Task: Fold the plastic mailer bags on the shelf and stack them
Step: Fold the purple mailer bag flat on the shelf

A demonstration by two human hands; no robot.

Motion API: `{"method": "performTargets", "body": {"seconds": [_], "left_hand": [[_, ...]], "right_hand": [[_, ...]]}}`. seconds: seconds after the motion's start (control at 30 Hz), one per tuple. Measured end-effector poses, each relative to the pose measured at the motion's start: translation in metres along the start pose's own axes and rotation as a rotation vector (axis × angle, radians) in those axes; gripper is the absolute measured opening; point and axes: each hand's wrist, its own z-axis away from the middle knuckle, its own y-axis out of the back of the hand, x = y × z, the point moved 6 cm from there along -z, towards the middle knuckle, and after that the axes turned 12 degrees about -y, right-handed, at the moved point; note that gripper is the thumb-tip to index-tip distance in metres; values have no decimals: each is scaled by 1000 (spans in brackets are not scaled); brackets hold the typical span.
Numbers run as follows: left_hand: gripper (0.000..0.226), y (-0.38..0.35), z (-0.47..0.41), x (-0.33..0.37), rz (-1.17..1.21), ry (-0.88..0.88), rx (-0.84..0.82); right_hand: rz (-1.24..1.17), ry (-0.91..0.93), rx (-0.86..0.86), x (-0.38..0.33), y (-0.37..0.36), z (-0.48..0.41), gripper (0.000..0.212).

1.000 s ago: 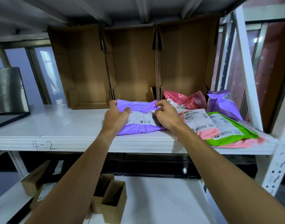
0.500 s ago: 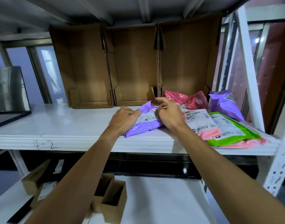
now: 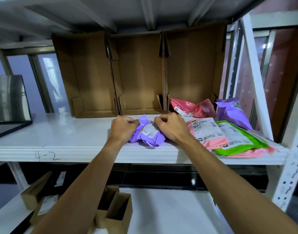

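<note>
**Both hands bunched on a purple mailer at the shelf's front**

The purple mailer bag (image 3: 147,136) lies on the white shelf (image 3: 60,137), near its front edge and roughly in the middle of the view. It is gathered into a crumpled, compact bundle, with a white shipping label facing up across its top. The left hand (image 3: 123,126) grips the bag's left end with its fingers curled tight into a fist. The right hand (image 3: 170,126) grips the right end in the same way, knuckles up. Both forearms reach up and forward from below.

Just to the right of the right hand, a pink mailer (image 3: 210,134) lies flat with its label upward. A green mailer (image 3: 241,141) overlaps its right side, and more pink plastic shows beneath the two. Behind these, a crumpled red mailer (image 3: 192,108) sits toward the rear of the shelf. A second purple mailer (image 3: 231,112) lies near the white upright post (image 3: 256,78).

Three open cardboard boxes (image 3: 139,73) stand side by side along the back, their openings facing forward. At far left a dark framed panel (image 3: 8,100) rests on the shelf. The marking "4-2" (image 3: 47,155) is handwritten on the shelf's front lip. On the lower shelf, small cardboard boxes (image 3: 117,210) stand open.
</note>
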Motion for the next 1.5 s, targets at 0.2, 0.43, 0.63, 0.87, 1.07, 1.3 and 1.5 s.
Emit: {"method": "performTargets", "body": {"seconds": [0.2,0.43,0.63,0.87,1.07,1.3,1.5], "left_hand": [[32,-1,-4,-34,251,227,84],[14,-7,-5,-34,299,257,58],[40,-7,-8,-36,174,232,84],[26,20,-1,-26,21,188,306],[22,5,8,30,-222,-355,157],[57,5,7,18,-129,-127,60],[57,7,9,17,24,-14,10]], "right_hand": [[-178,20,62,-6,12,9,51],[-75,-3,-34,-5,2,6,36],[26,-41,-208,-1,-11,6,54],[8,-84,-258,-1,-16,8,61],[51,-86,-211,-1,-15,6,57],[137,-62,-185,1,-16,2,37],[111,-57,-163,2,-13,2,30]]}}
